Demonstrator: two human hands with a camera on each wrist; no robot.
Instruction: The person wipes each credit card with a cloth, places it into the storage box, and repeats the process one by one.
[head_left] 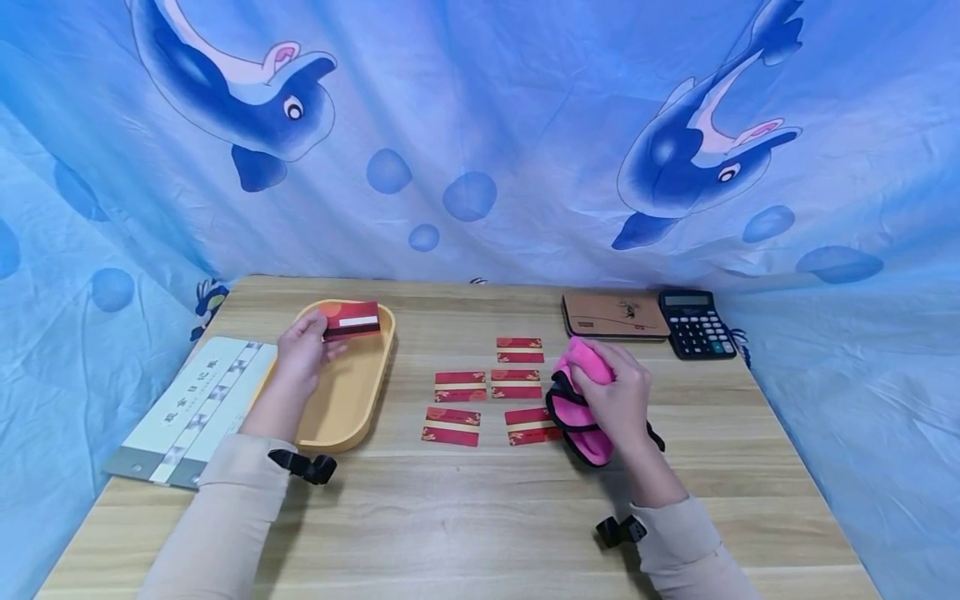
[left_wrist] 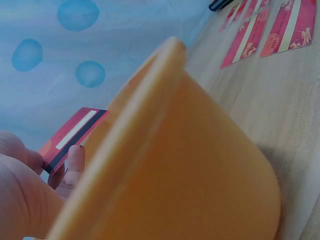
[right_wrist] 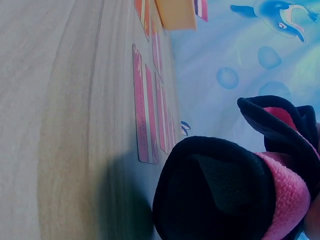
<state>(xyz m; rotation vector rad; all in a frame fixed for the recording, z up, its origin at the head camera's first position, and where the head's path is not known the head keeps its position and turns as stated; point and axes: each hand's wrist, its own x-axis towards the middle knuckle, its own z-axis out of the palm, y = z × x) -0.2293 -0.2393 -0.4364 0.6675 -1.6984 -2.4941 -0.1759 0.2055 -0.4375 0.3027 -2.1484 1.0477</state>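
My left hand [head_left: 302, 343] pinches a red card [head_left: 351, 319] with a white strip and a black stripe, raised over the yellow tray [head_left: 343, 404]. In the left wrist view, the tray's wall [left_wrist: 195, 160] stands in front of this hand, and the card [left_wrist: 75, 135] shows above its rim. On the right, my right hand [head_left: 621, 398] grips a bunched pink cloth [head_left: 588, 440] with black edging. The cloth overlaps the right end of a red card [head_left: 525, 427] in the head view. Close up, the right wrist view shows the cloth's folds and dark underside [right_wrist: 215, 195].
Several red cards with a pale band [head_left: 461, 387] lie mid-table. A pale binder [head_left: 202, 408] lies left of the tray. At the back right are a brown wallet-like case [head_left: 615, 317] and a black calculator [head_left: 693, 325]. A blue dolphin curtain [head_left: 480, 125] hangs behind the table.
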